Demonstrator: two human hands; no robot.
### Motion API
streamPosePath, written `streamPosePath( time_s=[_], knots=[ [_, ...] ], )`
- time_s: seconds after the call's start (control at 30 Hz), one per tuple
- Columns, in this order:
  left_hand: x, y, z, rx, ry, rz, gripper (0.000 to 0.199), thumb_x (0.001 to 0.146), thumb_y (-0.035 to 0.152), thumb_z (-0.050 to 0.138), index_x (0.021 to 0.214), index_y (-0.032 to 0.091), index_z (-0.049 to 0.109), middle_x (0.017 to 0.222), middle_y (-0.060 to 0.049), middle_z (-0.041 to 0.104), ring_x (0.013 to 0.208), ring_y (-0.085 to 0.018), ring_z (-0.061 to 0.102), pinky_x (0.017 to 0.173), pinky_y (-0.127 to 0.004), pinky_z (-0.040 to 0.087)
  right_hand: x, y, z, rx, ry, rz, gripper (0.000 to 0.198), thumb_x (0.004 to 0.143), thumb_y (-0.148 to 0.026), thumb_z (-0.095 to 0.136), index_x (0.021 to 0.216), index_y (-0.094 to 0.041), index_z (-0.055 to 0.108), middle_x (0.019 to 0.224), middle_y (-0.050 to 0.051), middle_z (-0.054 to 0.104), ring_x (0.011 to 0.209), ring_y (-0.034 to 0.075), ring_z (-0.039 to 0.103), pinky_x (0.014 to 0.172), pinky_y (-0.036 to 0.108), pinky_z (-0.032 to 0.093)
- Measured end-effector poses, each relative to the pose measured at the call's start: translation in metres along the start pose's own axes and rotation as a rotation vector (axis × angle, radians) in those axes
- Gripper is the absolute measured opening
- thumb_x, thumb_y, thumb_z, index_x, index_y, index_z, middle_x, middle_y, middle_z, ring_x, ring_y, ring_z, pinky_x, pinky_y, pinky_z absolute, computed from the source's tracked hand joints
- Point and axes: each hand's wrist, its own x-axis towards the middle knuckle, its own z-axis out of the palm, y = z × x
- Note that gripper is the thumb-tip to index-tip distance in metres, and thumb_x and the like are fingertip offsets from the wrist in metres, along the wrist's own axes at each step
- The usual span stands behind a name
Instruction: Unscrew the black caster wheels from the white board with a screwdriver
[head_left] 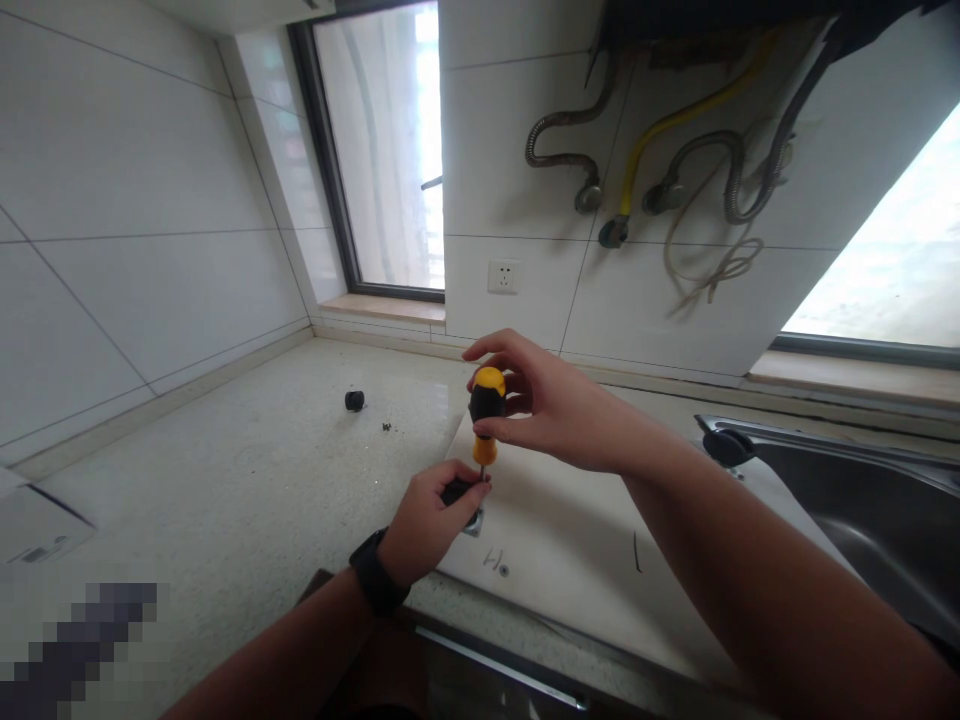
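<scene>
My right hand (525,400) is wrapped round a stubby yellow-and-black screwdriver (489,400), thumb in front and index finger raised away from the handle. The screwdriver stands nearly upright, its metal shaft pointing down beside my left fingertips. My left hand (435,515) is closed, thumb and fingers pinching a small black part (454,491) at the left end of a white board (570,540). A small metal plate (473,522) shows just under that hand. The screwdriver's tip is hidden by my fingers.
On the speckled countertop (300,480) lie a black cylindrical piece (354,400) and small dark bits (386,427). A steel sink (885,510) is at the right, with a round black object (727,447) by its corner. A white box (41,520) sits at the left edge. Hoses hang above.
</scene>
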Motion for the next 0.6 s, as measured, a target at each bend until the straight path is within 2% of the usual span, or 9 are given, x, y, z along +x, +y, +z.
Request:
streamPosePath(
  time_s=[0.1,0.17,0.3,0.4,0.6],
  knots=[
    [0.0,0.0,0.0001,0.013,0.013,-0.011,0.017,0.091,0.035,0.072,0.085,0.019,0.07,0.089,-0.004,0.076,0.082,-0.018,0.068,0.078,-0.032,0.053,-0.0003,0.002,0.0021,0.119,-0.088,-0.027,0.054,0.084,-0.016,0.069,0.133,-0.027,0.046,0.121,0.006,0.062,0.109,0.021,0.065,0.093,0.039,0.058],
    [0.0,-0.0005,0.0002,0.011,0.007,-0.012,0.019,0.091,0.036,0.072,0.084,0.019,0.068,0.086,-0.003,0.074,0.08,-0.018,0.066,0.076,-0.032,0.052,-0.0002,0.0012,0.0051,0.109,-0.105,-0.028,0.051,0.084,-0.014,0.066,0.13,-0.025,0.046,0.121,0.007,0.061,0.105,0.02,0.065,0.089,0.039,0.058],
    [0.0004,-0.0025,0.0008,0.006,0.014,-0.022,0.022,0.088,0.038,0.073,0.081,0.019,0.064,0.081,-0.002,0.07,0.075,-0.017,0.062,0.073,-0.032,0.051,0.0005,-0.004,0.0096,-0.045,-0.059,-0.005,0.038,0.089,-0.029,0.071,0.12,-0.023,0.05,0.111,0.006,0.061,0.093,0.019,0.061,0.08,0.038,0.057],
    [0.0007,-0.0022,0.0008,0.024,0.027,-0.031,0.023,0.088,0.039,0.074,0.082,0.019,0.064,0.079,-0.001,0.068,0.075,-0.017,0.062,0.073,-0.032,0.051,0.0012,-0.0067,0.0087,-0.06,-0.041,0.032,0.038,0.086,-0.039,0.077,0.111,-0.022,0.054,0.103,0.004,0.064,0.087,0.018,0.061,0.075,0.036,0.056],
    [-0.0001,0.0047,-0.0007,0.039,0.0,0.006,0.014,0.091,0.034,0.069,0.092,0.02,0.07,0.093,-0.004,0.075,0.088,-0.02,0.068,0.083,-0.034,0.053,0.0021,-0.0035,0.0036,0.005,0.024,0.017,0.036,0.083,-0.023,0.074,0.116,-0.023,0.058,0.113,0.005,0.066,0.093,0.018,0.068,0.081,0.036,0.06]
  ],
)
